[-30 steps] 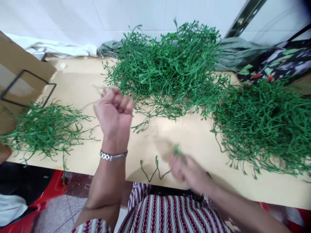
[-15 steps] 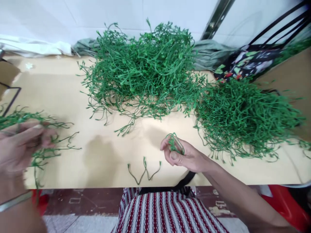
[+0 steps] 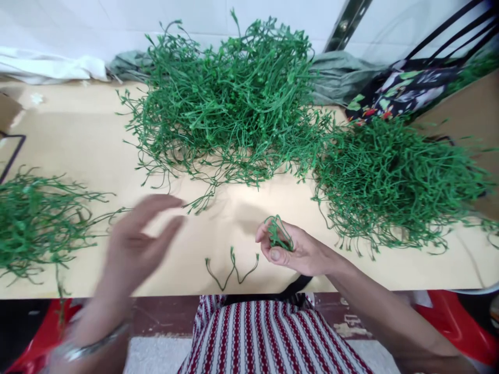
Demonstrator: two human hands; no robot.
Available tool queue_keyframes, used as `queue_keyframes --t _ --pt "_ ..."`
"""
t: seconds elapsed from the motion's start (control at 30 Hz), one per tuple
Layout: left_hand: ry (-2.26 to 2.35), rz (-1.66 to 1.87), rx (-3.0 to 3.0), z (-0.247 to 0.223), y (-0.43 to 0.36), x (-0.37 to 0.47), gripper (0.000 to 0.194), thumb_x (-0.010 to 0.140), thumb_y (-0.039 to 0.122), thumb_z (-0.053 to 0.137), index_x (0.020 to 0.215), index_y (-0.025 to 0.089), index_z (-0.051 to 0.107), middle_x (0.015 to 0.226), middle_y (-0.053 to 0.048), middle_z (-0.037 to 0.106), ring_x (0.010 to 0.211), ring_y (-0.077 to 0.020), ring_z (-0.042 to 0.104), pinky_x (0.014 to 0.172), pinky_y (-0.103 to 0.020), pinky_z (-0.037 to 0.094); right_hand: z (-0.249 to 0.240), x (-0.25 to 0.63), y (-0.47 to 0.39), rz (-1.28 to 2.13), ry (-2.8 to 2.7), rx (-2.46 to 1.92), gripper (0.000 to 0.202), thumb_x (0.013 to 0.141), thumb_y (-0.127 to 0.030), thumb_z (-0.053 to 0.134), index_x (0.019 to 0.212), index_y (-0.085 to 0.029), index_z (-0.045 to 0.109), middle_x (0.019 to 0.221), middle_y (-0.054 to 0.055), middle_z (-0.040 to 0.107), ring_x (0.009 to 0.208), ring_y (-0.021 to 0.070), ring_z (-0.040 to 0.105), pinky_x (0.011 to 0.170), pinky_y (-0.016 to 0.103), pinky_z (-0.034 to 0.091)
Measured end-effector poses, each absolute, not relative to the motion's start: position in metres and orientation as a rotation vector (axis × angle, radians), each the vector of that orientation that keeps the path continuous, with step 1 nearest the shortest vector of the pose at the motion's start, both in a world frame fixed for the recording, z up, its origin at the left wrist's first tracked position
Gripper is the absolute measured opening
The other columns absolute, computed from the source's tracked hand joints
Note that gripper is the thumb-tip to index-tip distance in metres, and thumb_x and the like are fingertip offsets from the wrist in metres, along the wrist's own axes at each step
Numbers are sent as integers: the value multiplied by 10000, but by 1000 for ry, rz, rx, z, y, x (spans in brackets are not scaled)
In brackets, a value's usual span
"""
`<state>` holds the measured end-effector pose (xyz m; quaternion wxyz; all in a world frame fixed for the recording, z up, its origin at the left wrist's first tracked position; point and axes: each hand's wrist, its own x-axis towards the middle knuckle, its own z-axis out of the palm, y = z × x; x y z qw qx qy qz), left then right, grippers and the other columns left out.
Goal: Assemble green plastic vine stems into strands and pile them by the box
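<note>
My left hand (image 3: 142,241) is in the air over the left-middle of the table, thumb and fingers apart, with nothing between them; it is blurred. My right hand (image 3: 290,246) curls, palm up, round a few looped green strands (image 3: 278,234) near the front edge. Between the hands a zigzag green strand (image 3: 234,270) lies on the table. A large pile of green strands (image 3: 234,98) stands at the back, a second pile (image 3: 397,182) lies on the right, and a smaller pile (image 3: 35,223) on the left.
The pale table (image 3: 97,130) runs along a white wall with bunched cloth (image 3: 339,75) at its foot. A floral bag (image 3: 409,93) and a cardboard box (image 3: 463,119) stand at the right. Red stools (image 3: 460,322) show below the front edge.
My left hand has left the left pile and moved right, its fingers now apart. My right hand has hardly moved and still holds the strands. The view has shifted slightly.
</note>
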<state>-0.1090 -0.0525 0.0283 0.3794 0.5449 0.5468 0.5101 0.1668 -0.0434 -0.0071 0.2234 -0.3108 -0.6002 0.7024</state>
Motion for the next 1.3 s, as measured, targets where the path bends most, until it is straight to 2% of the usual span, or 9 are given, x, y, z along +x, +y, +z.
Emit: queue_keyframes --t 0.07,0.13,0.43,0.6,0.67,0.77,0.93,1.13,1.3 --pt "1189 1083 1694 18 -45 -56 142 737 126 608 849 197 661 804 -37 625 797 -167 549 730 -297 434 -8 163 -44 1896 -1683 -867 366 822 -480 503 977 -161 414 754 -7 418 651 87 385 580 218 333" --pt "1096 1001 1708 9 -44 -17 113 756 145 584 845 187 638 761 -33 592 744 -156 531 690 -287 427 -11 159 -45 1789 -1724 -906 340 804 -453 541 940 -169 416 769 -10 406 669 89 380 596 219 337" --pt "936 1149 1211 -14 -53 -2 175 735 206 631 899 227 689 927 -48 529 919 -170 503 829 -297 410 -15 154 -43 1700 -1938 -982 185 802 -311 548 837 -171 432 734 -26 411 655 85 392 582 214 346" --pt "817 1105 991 -14 -47 -1 58 744 202 622 724 167 664 774 -17 499 643 -94 493 536 -211 406 -13 154 -41 1737 -2122 -981 158 824 -300 504 831 -151 454 731 -12 469 641 86 430 579 217 362" --pt "787 1096 976 -12 -45 -2 64 737 191 626 688 150 627 737 -3 479 566 -76 468 478 -208 387 -12 156 -40 1731 -2158 -970 177 820 -312 514 857 -146 464 758 -2 492 662 91 448 600 221 372" --pt "832 1096 1088 -8 -44 -7 81 767 180 580 694 145 577 742 -2 475 583 -85 473 524 -232 406 -12 160 -39 1689 -2114 -941 285 816 -405 521 917 -143 468 763 -1 480 653 88 430 580 213 359" --pt "981 1029 1357 -3 -46 -14 121 781 101 507 669 143 519 715 -4 495 678 -100 460 649 -243 377 -17 165 -41 1745 -1963 -908 409 840 -552 409 916 -154 464 688 -24 416 595 74 368 521 196 316" --pt "967 962 1196 -9 -49 -13 49 768 139 544 720 143 555 725 11 485 660 -81 432 617 -216 358 -19 159 -45 1577 -1975 -1056 319 901 -433 357 732 -168 405 613 -42 376 555 65 361 513 188 306" --pt "907 1081 962 -17 -42 -4 68 688 138 623 645 139 571 680 18 485 643 -77 440 593 -206 353 -25 157 -40 1435 -2052 -1139 255 890 -358 396 726 -165 430 619 -41 388 562 66 373 514 180 307"
